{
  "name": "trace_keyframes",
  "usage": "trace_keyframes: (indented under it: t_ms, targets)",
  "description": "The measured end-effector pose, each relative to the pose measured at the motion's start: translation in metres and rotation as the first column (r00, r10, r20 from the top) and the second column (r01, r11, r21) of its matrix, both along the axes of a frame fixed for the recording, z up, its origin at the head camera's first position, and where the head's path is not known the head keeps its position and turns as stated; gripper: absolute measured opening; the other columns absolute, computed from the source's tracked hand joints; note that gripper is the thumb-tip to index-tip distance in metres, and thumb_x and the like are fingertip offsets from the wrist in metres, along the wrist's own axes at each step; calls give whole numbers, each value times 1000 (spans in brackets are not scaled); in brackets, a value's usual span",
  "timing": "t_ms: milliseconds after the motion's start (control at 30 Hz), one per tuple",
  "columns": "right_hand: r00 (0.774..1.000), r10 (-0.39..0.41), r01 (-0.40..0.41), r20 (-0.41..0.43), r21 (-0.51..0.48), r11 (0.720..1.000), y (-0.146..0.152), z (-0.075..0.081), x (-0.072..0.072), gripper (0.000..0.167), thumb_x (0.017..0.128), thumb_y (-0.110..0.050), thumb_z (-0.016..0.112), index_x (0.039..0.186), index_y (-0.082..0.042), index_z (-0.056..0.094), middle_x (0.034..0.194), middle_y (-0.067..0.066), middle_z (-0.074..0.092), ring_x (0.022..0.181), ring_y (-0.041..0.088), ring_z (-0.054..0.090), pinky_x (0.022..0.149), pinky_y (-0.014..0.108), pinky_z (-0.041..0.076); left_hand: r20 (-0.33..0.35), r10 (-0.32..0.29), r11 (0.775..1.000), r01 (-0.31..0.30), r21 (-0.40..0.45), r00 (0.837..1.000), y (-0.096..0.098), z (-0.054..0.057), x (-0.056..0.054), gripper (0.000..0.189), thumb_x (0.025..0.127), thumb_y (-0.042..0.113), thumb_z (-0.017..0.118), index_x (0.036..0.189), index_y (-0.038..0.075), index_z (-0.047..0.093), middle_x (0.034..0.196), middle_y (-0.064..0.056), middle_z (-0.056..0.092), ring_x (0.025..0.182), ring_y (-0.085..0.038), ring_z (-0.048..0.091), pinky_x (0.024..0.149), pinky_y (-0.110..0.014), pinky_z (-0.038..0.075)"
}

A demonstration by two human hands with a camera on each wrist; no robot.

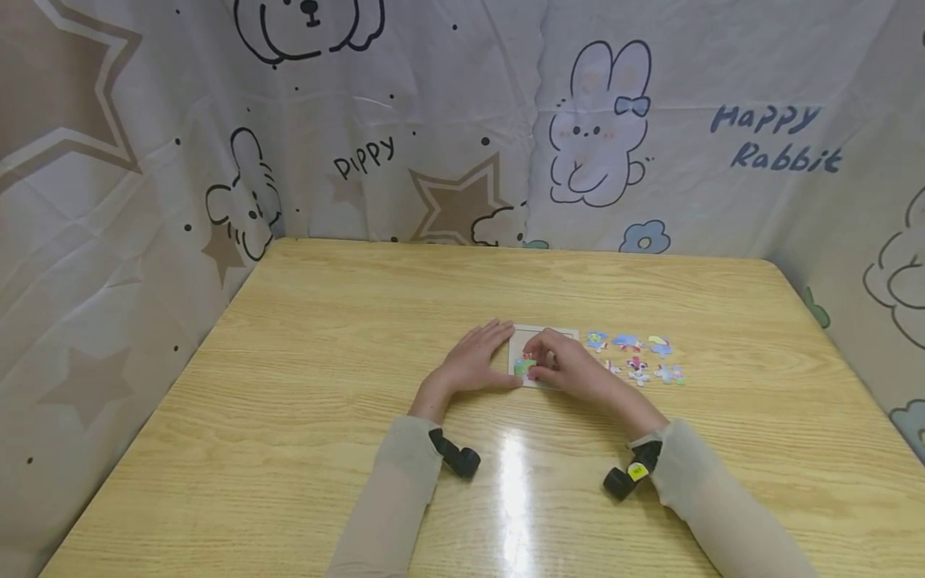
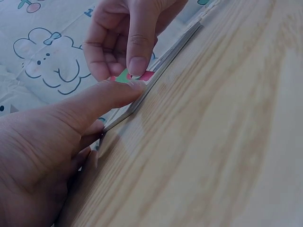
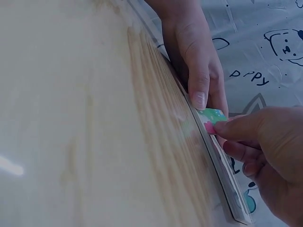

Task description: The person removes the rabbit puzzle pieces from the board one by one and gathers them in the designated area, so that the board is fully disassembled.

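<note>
A shallow white-edged puzzle tray [image 1: 517, 345] lies flat on the table between the two hands. In its front left corner sits a green puzzle piece [image 1: 523, 368] with some pink on it. My right hand [image 1: 574, 371] reaches over the tray and pinches the piece between thumb and fingers; the right wrist view shows the thumb at the pink part of the green piece [image 3: 215, 115]. The left hand [image 1: 473, 361] rests along the tray's left side, fingers straight. In the left wrist view its thumb [image 2: 113, 94] presses on the front edge near the corner.
Several loose puzzle pieces lie in two rows right of the tray, among them one with a red-and-white animal face [image 1: 638, 370] and a blue one [image 1: 596, 339]. The wooden table [image 1: 325, 337] runs back to a printed cloth [image 1: 448, 120].
</note>
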State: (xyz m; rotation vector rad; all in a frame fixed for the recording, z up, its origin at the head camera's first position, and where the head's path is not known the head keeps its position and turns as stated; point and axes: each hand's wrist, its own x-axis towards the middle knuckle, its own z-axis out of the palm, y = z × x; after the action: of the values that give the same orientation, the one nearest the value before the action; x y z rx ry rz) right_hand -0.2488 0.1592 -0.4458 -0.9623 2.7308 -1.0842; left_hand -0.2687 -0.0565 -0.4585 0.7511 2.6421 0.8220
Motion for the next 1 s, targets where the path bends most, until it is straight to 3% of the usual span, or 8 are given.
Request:
trace_keyframes:
  t_ms: [433, 1000]
  targets:
    - [991, -82, 91, 110, -80, 993, 2, -2, 3, 21, 90, -5, 67, 110, -5, 62, 97, 9, 66, 83, 13, 61, 69, 19, 54, -2, 0, 1000, 0, -2, 1000, 0, -2, -1, 92, 84, 51, 70, 156, 15, 26, 165, 1, 20, 156, -19, 9, 129, -39, 7]
    - [976, -145, 162, 165, -94, 982, 39, -5, 18, 20, 93, -8, 65, 113, -8, 62, 103, 10, 67, 86, 6, 62, 74, 19, 56, -7, -5, 1000, 5, -12, 1000, 1, -1, -1, 93, 83, 51, 70, 156, 16, 26, 166, 0, 19, 155, -19, 9, 129, -39, 6]
